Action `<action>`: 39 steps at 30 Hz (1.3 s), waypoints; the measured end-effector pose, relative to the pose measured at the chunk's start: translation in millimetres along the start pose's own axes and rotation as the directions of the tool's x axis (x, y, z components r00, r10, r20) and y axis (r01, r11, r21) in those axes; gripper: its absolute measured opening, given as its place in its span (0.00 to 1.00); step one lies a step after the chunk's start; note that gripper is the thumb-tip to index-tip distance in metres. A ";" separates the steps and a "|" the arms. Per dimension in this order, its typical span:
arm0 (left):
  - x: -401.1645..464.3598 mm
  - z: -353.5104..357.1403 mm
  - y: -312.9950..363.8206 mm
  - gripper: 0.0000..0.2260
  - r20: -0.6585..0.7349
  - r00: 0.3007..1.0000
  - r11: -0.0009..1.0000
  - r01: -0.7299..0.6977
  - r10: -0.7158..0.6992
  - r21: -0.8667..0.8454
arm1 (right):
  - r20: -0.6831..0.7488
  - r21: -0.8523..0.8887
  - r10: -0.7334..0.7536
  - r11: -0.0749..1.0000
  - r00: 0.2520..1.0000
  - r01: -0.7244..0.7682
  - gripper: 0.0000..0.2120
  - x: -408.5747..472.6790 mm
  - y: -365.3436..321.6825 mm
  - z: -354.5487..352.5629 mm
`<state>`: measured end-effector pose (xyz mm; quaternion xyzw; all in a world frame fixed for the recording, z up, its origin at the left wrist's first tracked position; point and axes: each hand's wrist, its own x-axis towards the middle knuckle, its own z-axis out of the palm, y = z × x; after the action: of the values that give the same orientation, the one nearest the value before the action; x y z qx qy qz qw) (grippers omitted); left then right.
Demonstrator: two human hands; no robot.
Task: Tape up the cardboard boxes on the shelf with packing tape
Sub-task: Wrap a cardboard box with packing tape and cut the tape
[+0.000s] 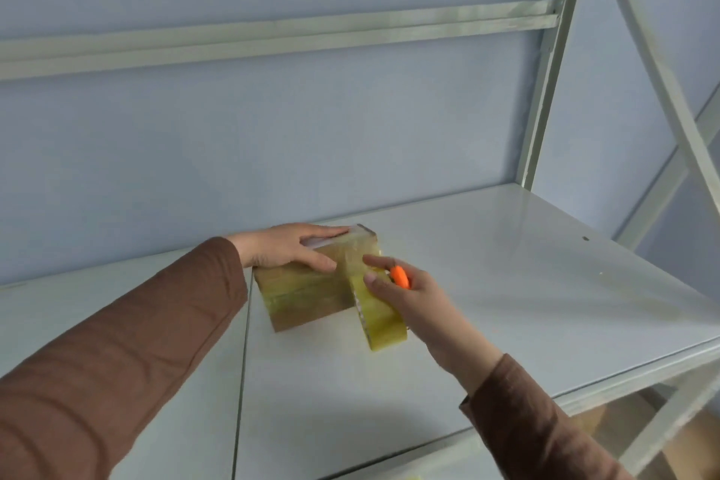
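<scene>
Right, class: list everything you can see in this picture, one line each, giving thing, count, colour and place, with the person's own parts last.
cardboard box: one, brown with yellowish tape over it, on the shelf near the wall.
tape roll: one, yellowish, on an orange-handled dispenser, at the box's right end.
shelf: one, pale grey-green metal, with uprights and a diagonal brace on the right.
wall: one, pale blue, behind the shelf.
left hand: one, brown sleeve, fingers flat on the box top.
right hand: one, brown sleeve, gripping the dispenser.
</scene>
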<state>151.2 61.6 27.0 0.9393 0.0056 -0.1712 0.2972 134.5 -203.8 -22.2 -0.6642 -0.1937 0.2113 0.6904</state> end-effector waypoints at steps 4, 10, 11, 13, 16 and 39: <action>-10.6 -15.1 8.7 0.24 0.237 0.964 0.936 0.192 -0.124 -0.294 | 0.101 0.218 -0.084 0.974 0.991 0.060 0.18 11.2 -42.3 -13.2; -15.1 5.0 -2.8 0.16 -0.269 0.958 0.995 -0.084 0.097 0.061 | 0.062 -0.015 -0.180 0.983 0.982 0.181 0.23 25.5 -40.2 -3.3; -13.9 11.8 -5.3 0.14 -0.318 0.933 0.985 -0.149 0.168 0.083 | 0.073 -0.054 -0.187 0.980 0.980 0.191 0.22 26.1 -35.7 -2.1; -15.7 21.4 -6.2 0.10 -0.309 0.926 0.976 -0.212 0.216 0.047 | 0.105 -0.063 -0.193 0.978 0.976 0.200 0.15 27.8 -29.3 -1.3; -22.7 20.2 -1.4 0.30 -0.154 0.973 0.984 -0.169 0.174 0.050 | 0.166 -0.031 -0.210 0.976 0.964 0.218 0.08 30.2 -26.7 -2.7; -21.0 36.7 -6.4 0.32 -0.376 0.879 0.724 0.050 0.295 0.687 | -0.019 -0.069 0.100 0.992 0.995 -0.101 0.14 -29.4 37.7 19.7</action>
<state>119.0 48.2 2.2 0.9927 -0.0510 0.0870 -0.0655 97.8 -202.4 -58.7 -0.6983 -0.1616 0.2338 0.6569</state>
